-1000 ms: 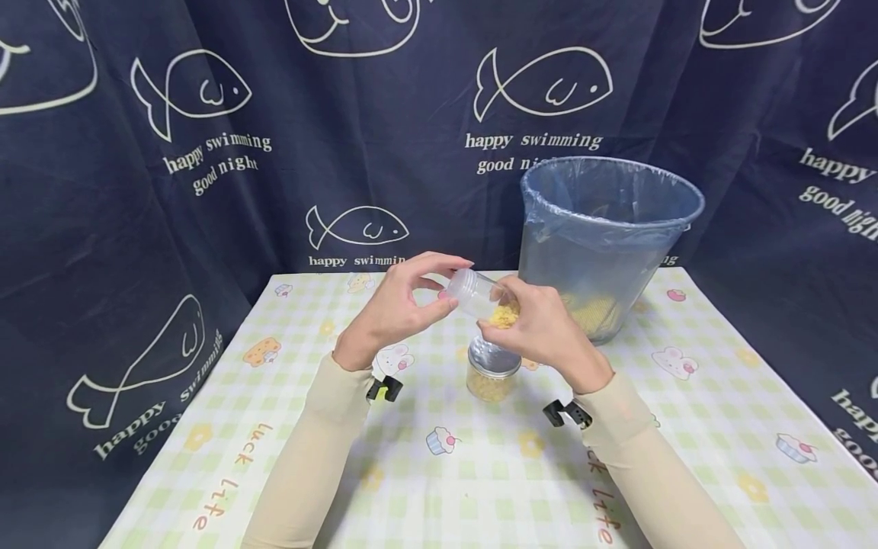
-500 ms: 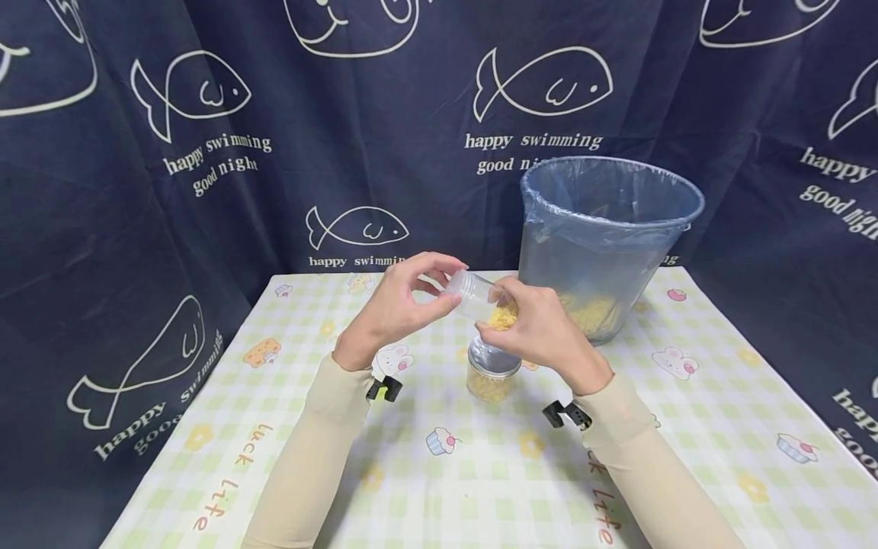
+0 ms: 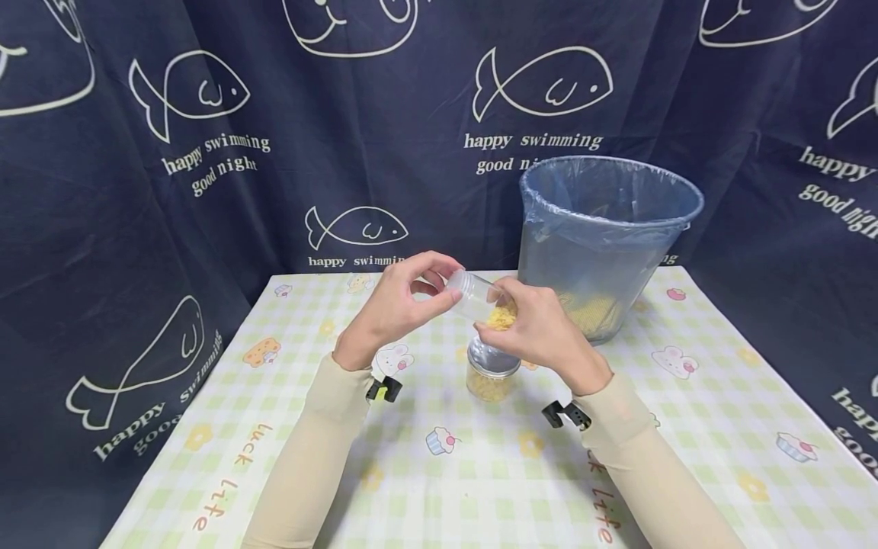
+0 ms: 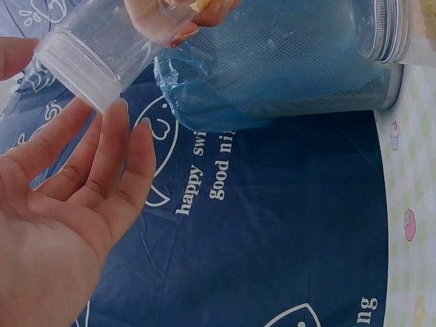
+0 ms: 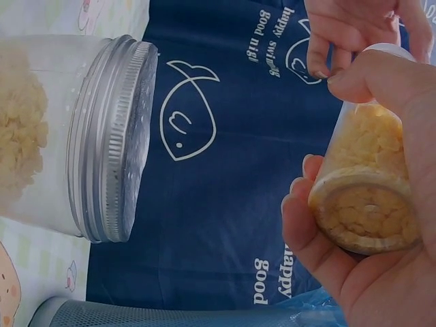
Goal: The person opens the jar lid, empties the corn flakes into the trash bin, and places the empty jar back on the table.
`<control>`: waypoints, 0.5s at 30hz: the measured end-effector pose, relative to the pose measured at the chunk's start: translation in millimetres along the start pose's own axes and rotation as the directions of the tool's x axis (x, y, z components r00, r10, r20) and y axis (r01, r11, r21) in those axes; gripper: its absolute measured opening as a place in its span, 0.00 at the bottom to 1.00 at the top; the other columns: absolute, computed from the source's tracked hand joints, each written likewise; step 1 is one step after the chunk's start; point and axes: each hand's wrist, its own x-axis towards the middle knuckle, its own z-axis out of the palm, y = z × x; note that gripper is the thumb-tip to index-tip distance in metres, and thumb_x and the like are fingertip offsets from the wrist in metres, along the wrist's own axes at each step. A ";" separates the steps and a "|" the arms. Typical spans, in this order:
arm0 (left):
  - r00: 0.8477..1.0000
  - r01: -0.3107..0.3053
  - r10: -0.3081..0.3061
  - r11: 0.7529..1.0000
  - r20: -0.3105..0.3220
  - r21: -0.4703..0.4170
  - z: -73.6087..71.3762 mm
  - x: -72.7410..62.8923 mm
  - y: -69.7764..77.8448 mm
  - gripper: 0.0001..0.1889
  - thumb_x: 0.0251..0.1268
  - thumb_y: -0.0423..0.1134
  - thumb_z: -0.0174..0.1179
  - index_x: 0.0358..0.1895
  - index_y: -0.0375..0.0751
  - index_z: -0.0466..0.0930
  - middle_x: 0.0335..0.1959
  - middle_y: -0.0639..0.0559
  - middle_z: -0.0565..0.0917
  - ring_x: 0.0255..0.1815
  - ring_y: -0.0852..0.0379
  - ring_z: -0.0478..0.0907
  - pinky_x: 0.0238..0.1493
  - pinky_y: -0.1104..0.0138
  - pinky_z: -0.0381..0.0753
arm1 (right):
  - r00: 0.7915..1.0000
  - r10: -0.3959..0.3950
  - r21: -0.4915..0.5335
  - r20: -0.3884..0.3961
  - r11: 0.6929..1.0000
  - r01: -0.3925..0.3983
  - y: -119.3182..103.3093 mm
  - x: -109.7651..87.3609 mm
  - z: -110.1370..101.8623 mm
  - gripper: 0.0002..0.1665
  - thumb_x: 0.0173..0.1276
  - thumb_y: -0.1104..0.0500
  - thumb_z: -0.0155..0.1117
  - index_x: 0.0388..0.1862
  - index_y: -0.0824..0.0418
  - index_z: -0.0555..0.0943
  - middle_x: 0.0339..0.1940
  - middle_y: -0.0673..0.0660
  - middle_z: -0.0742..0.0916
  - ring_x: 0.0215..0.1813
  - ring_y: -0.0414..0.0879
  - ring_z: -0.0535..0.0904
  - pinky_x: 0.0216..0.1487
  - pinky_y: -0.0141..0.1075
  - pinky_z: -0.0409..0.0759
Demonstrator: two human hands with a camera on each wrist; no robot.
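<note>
A small clear plastic jar (image 3: 480, 299) of yellow flakes is held tilted above the table, its mouth end up to the left. My right hand (image 3: 538, 322) grips the jar's lower body, thumb on the near side and fingers round the back. At the upper end, my left hand (image 3: 405, 303) pinches the translucent white cap (image 4: 80, 68) between thumb and fingertips. In the right wrist view the yellow flakes (image 5: 371, 139) lie against the jar's bottom. Below the hands stands a second jar (image 3: 491, 386), with a silver screw lid (image 5: 119, 139) and pale flakes inside.
Behind my right hand stands a mesh bin (image 3: 590, 263) lined with a blue bag (image 3: 610, 217), yellow material showing low inside. A checked tablecloth (image 3: 439, 496) covers the table. A dark blue fish-print curtain (image 3: 411, 137) hangs behind.
My left fingers have shifted slightly round the cap. The held jar has barely moved in my right hand, and the silver-lidded jar and bin stay where they were.
</note>
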 end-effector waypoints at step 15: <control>1.000 0.013 -0.012 0.998 -0.011 0.068 -0.3 0.2 0.3 0.12 0.67 0.44 0.68 0.50 0.46 0.84 0.34 0.54 0.85 0.35 0.57 0.82 0.44 0.63 0.84 | 1.000 0.017 -0.005 0.011 1.000 -0.017 -0.5 -0.6 0.9 0.22 0.52 0.49 0.80 0.42 0.52 0.80 0.30 0.50 0.85 0.28 0.44 0.79 0.33 0.39 0.79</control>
